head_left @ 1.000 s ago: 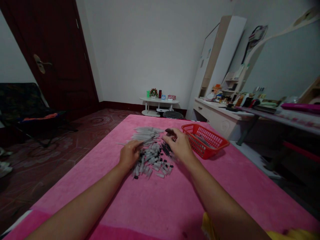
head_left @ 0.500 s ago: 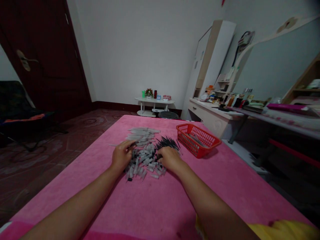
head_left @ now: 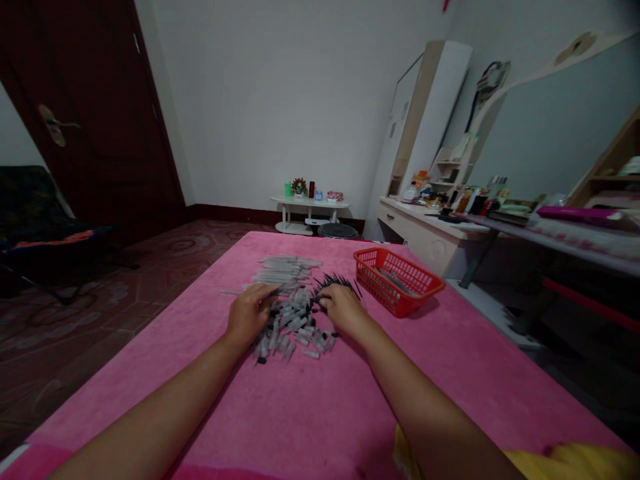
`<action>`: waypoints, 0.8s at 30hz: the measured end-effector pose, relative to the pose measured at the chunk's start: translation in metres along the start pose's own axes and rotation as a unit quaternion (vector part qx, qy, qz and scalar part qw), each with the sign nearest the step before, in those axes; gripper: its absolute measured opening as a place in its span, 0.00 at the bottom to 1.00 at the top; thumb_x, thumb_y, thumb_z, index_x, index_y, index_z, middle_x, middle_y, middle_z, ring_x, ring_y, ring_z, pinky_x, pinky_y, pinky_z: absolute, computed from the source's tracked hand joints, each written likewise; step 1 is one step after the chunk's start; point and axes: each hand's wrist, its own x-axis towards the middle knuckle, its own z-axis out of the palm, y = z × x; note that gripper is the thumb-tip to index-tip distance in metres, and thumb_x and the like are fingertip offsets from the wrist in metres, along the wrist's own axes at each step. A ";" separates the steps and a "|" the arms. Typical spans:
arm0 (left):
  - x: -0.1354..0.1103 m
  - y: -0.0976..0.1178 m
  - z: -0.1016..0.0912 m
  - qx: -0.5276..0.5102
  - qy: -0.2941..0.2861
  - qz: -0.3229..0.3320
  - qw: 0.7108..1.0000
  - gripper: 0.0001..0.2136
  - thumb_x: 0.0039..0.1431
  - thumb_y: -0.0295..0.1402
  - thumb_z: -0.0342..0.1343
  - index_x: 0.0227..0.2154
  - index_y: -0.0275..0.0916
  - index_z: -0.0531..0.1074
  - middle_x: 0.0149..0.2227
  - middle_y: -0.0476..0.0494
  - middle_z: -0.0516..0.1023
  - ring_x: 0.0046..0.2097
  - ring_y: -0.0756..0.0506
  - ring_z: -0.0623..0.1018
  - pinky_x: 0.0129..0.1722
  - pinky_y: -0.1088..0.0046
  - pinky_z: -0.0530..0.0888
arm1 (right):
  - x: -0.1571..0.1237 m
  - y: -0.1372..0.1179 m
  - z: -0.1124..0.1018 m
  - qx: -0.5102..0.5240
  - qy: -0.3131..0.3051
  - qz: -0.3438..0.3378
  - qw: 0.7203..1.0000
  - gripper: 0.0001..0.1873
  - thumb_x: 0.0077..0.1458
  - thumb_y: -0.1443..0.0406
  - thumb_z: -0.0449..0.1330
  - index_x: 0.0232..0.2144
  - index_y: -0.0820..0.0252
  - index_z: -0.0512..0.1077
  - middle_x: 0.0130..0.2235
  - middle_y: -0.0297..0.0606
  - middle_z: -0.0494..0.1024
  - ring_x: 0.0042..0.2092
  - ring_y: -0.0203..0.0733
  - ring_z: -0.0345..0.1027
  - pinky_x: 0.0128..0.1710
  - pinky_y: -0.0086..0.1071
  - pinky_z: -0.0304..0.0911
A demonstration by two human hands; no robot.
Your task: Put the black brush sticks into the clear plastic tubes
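Small clear caps [head_left: 296, 325]: lying in a loose heap between the hands, probably scattering if either wrist is sweeping across
Slim black pieces [head_left: 338, 280]: fanning out at the heap's far right, close enough that a dragging finger could be mixing the two
Long clear tubes [head_left: 284, 271]: lying stacked beyond the heap, likely rolling askew if the left knuckles are nudging them
Red basket [head_left: 407, 307]: standing to the right, perhaps risking a bump if the right arm is swinging wide
Left hand [head_left: 247, 313]: curling half closed by the heap's left edge, though I cannot tell what it is gripping
Right hand [head_left: 345, 310]: bending its fingers down among the black pieces, fingertips nearly meeting, any grasp staying hidden from me
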 end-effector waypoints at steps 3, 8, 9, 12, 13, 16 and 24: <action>0.000 0.001 0.000 0.012 -0.014 0.018 1.000 0.11 0.58 0.30 0.51 0.41 0.41 0.75 0.39 0.44 0.78 0.42 0.45 0.75 0.42 0.69 0.72 | 0.008 0.005 0.005 0.196 0.113 -0.006 0.974 0.09 0.51 0.67 0.56 0.32 0.61 0.77 0.33 0.39 0.80 0.37 0.40 0.72 0.36 0.30 0.62; -0.001 0.005 -0.001 0.041 -0.042 0.038 0.998 0.12 0.58 0.27 0.50 0.42 0.42 0.74 0.37 0.44 0.77 0.41 0.45 0.74 0.39 0.70 0.71 | 0.013 0.002 0.011 0.399 0.153 0.027 0.904 0.09 0.45 0.64 0.59 0.29 0.63 0.75 0.27 0.37 0.77 0.28 0.38 0.69 0.29 0.29 0.63; -0.001 0.006 -0.001 0.047 -0.044 0.038 0.997 0.12 0.58 0.27 0.50 0.43 0.42 0.74 0.37 0.44 0.76 0.41 0.45 0.74 0.39 0.71 0.71 | 0.013 0.000 0.011 0.415 0.150 0.029 0.897 0.09 0.44 0.65 0.59 0.30 0.63 0.75 0.27 0.37 0.77 0.28 0.37 0.69 0.28 0.29 0.63; -0.001 0.009 -0.002 0.061 -0.050 0.038 0.996 0.13 0.59 0.27 0.49 0.43 0.42 0.74 0.36 0.44 0.76 0.40 0.46 0.73 0.38 0.71 0.70 | 0.009 -0.006 0.007 0.430 0.136 0.023 0.892 0.09 0.43 0.66 0.59 0.29 0.64 0.74 0.28 0.37 0.77 0.28 0.37 0.69 0.28 0.29 0.64; -0.001 0.009 -0.002 0.065 -0.053 0.036 0.996 0.13 0.59 0.27 0.49 0.43 0.42 0.74 0.36 0.44 0.75 0.40 0.46 0.73 0.38 0.71 0.70 | 0.008 -0.008 0.006 0.421 0.135 0.018 0.897 0.08 0.43 0.66 0.59 0.29 0.64 0.74 0.28 0.37 0.77 0.28 0.37 0.70 0.29 0.29 0.64; 0.000 0.011 -0.003 0.072 -0.061 0.034 0.995 0.13 0.59 0.27 0.49 0.43 0.42 0.74 0.36 0.44 0.75 0.40 0.46 0.73 0.37 0.72 0.70 | 0.006 -0.013 0.003 0.372 0.146 -0.003 0.917 0.08 0.43 0.68 0.59 0.29 0.63 0.74 0.29 0.37 0.78 0.31 0.38 0.71 0.32 0.30 0.65; -0.001 0.012 -0.004 0.088 -0.074 0.034 0.993 0.13 0.58 0.27 0.50 0.43 0.43 0.74 0.36 0.44 0.75 0.39 0.46 0.74 0.37 0.72 0.70 | 0.004 -0.014 0.001 0.295 0.147 -0.031 0.944 0.10 0.44 0.70 0.57 0.31 0.62 0.76 0.31 0.37 0.79 0.32 0.38 0.71 0.34 0.29 0.63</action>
